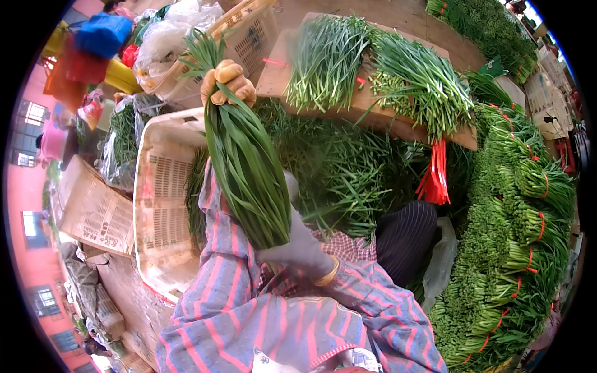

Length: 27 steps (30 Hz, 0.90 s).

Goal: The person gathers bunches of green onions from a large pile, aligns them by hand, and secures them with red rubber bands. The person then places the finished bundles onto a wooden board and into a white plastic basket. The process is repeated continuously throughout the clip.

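Note:
My left hand [228, 84], in what looks like a tan work glove, is closed around the upper part of a bunch of long flat green leaves [247, 177], apparently garlic chives. Leaf ends fan out above that fist. The bunch hangs down at a slant across my striped sleeve. Its lower end rests against my right hand [303, 242], which wears a grey glove with a yellow cuff. That hand wraps the bunch from behind, its fingers partly hidden by the leaves. Loose chive leaves [345, 172] lie in a heap before me.
A wooden board [275, 74] ahead carries two piles of chives [329, 60]. Red plastic ties [436, 172] hang from its edge. Bundles banded in red [527, 224] are stacked at right. A white plastic crate [168, 200] stands at left, with bagged greens [122, 144] beyond.

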{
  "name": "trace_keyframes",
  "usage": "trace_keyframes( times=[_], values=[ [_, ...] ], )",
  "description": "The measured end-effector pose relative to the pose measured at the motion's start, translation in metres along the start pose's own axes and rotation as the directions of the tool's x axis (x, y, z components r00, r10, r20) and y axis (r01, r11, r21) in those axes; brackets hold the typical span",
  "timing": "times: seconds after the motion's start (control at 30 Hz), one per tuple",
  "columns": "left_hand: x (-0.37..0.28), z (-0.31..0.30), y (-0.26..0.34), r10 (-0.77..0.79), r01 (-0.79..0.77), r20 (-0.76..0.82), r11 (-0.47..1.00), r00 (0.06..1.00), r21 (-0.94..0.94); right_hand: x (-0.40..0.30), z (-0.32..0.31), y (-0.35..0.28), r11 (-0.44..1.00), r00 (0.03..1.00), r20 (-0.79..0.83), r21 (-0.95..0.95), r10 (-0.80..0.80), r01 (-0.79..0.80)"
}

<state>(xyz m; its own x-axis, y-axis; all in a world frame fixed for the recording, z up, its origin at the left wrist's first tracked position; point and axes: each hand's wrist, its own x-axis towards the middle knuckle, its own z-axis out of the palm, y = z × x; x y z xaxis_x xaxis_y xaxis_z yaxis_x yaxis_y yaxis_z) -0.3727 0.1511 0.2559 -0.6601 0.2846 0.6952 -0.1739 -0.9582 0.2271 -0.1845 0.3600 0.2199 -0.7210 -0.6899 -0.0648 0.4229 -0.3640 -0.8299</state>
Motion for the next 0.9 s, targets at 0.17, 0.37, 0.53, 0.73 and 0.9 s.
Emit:
trace_keyframes(
  times=[0.17, 0.37, 0.53, 0.73, 0.9],
  values=[
    [0.007, -0.065, -0.009, -0.029, 0.024, -0.110, 0.999, 0.993, -0.046, 0.021, -0.019, 0.000, 0.979, 0.984, -0.121, 0.173, 0.129, -0.107],
    [0.056, -0.138, 0.001, -0.074, 0.243, -0.375, 0.871, 0.924, 0.426, 0.079, -0.054, -0.034, 0.946, 0.947, -0.255, 0.301, 0.198, -0.117],
    [0.122, -0.201, 0.047, -0.312, 0.418, -0.283, 0.740, 0.907, 0.527, 0.135, -0.099, -0.069, 0.928, 0.969, -0.224, 0.372, 0.109, -0.018],
    [0.130, -0.242, 0.060, 0.165, 0.485, -0.563, 0.353, 0.810, 0.800, 0.194, -0.142, -0.090, 0.948, 0.954, -0.296, 0.314, 0.039, 0.059],
    [0.114, -0.271, 0.056, 0.357, 0.613, -0.547, -0.097, 0.757, 0.784, 0.239, -0.177, -0.075, 0.973, 0.922, -0.386, 0.222, 0.021, 0.071]
  ],
)
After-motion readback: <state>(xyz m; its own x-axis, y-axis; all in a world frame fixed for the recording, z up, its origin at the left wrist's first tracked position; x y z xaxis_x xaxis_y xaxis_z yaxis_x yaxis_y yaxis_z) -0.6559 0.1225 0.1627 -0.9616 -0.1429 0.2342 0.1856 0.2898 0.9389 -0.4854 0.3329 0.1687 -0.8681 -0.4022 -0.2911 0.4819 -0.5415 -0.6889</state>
